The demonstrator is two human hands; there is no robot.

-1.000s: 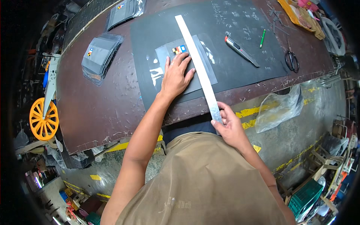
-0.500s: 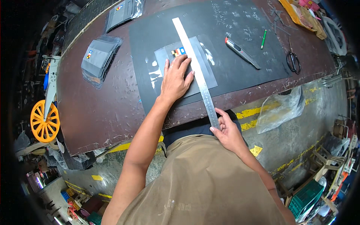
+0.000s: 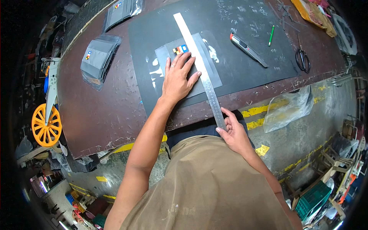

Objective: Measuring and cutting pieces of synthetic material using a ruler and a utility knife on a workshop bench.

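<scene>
A long steel ruler (image 3: 196,57) lies slantwise across a grey sheet (image 3: 210,71) with a small coloured patch, on a black cutting mat (image 3: 245,65). My left hand (image 3: 178,78) presses flat on the grey sheet, fingers spread, its fingertips beside the ruler's left edge. My right hand (image 3: 234,132) pinches the ruler's near end, which overhangs the brown table's (image 3: 103,115) front edge.
A utility knife (image 3: 247,49), a green pen (image 3: 271,35) and black scissors (image 3: 303,59) lie on the mat's right part. Stacks of grey bagged sheets (image 3: 97,61) sit at the left. An orange wheel (image 3: 46,124) stands beyond the table's left end. A clear plastic bag (image 3: 287,109) lies on the floor.
The ruler has swung a little, its near end shifting left with my right hand. My left hand stays pressed on the grey sheet.
</scene>
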